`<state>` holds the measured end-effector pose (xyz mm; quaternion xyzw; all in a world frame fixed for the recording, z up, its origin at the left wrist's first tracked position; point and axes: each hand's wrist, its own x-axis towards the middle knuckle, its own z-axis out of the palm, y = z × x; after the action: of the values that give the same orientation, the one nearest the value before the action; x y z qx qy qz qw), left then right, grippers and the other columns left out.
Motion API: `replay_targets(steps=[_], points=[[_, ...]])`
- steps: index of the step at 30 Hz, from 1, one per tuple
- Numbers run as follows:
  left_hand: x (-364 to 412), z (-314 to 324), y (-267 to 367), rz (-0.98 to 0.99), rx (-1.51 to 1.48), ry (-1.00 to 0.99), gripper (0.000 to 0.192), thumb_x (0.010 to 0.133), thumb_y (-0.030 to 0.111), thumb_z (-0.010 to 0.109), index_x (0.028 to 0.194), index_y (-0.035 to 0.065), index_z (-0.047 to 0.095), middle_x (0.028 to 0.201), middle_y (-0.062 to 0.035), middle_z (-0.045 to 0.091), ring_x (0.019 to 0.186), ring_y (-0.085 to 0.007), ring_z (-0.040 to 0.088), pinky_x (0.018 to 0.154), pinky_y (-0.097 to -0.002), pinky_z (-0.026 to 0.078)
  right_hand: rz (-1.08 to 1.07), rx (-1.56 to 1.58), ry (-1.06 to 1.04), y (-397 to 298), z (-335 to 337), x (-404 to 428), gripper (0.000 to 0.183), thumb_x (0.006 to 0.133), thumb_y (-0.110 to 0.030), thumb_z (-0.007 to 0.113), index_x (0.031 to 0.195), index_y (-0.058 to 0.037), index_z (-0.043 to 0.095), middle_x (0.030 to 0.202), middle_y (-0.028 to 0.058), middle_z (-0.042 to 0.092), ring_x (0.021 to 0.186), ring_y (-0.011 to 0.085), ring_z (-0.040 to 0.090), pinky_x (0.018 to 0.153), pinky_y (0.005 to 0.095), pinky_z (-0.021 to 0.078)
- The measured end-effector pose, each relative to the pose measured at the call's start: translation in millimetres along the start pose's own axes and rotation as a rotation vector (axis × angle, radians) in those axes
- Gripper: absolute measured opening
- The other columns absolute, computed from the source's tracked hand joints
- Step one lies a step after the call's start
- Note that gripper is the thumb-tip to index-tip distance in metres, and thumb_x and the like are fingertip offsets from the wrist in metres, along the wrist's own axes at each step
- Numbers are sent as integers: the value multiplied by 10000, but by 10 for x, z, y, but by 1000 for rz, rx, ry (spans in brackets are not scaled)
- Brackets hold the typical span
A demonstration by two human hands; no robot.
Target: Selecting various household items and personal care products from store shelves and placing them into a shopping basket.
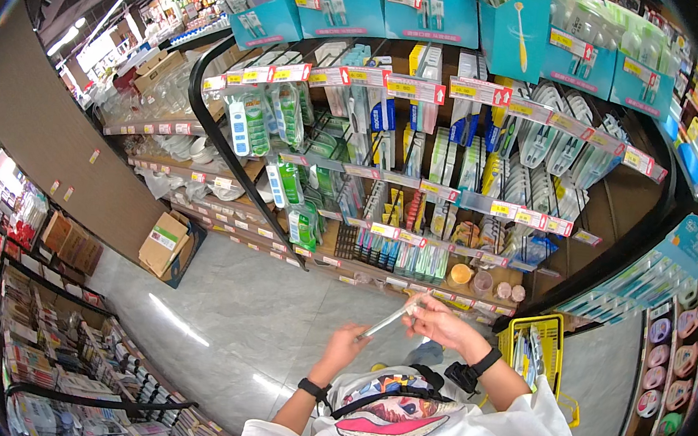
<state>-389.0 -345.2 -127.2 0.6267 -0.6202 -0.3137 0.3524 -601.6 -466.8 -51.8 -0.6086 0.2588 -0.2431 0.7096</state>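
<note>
Before my chest, my left hand (343, 349) and my right hand (438, 322) hold a slim clear package (388, 322) between them. It is seen nearly edge-on and tilted, its right end higher in the picture. My left fingers grip the lower end and my right fingers pinch the upper end. What the package contains is too small to tell. Beyond my hands stands a shelf rack with hanging toothbrush packs (386, 110) on metal hooks. Green and white blister packs (250, 123) hang at its left side.
A yellow shopping basket (560, 361) with several packages is at my right. Teal display boxes (430, 19) line the top of the rack. A cardboard box (165, 238) stands on the grey tiled floor (239, 296). Another stocked shelf (85, 356) is at lower left; tubs (689, 324) fill one at right.
</note>
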Motion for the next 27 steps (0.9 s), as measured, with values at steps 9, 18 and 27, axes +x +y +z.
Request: replay_targets(steps=[9,18,27], points=[[-189,-104,39,-5,4,111,135,789,114,612,892,30,639,818,-158,605,753,-306,578,664,-339,449,248,482,-122,-132,161,19,214,900,-157,471,1058,-13,474,914,182,607,809,192,610,774,313,484],[-281,-158,-40,-22,-20,140,132,779,109,624,868,13,639,829,-157,613,766,-297,581,687,-334,454,310,612,-219,-106,326,62,208,891,-162,499,1065,-53,469,941,154,599,705,138,581,760,356,486],[-387,-142,13,-9,47,126,234,749,170,657,931,27,622,863,-172,607,793,-326,581,678,-359,465,259,653,-220,-4,282,-25,187,869,-140,519,1038,-64,496,918,103,579,806,168,579,737,346,482]])
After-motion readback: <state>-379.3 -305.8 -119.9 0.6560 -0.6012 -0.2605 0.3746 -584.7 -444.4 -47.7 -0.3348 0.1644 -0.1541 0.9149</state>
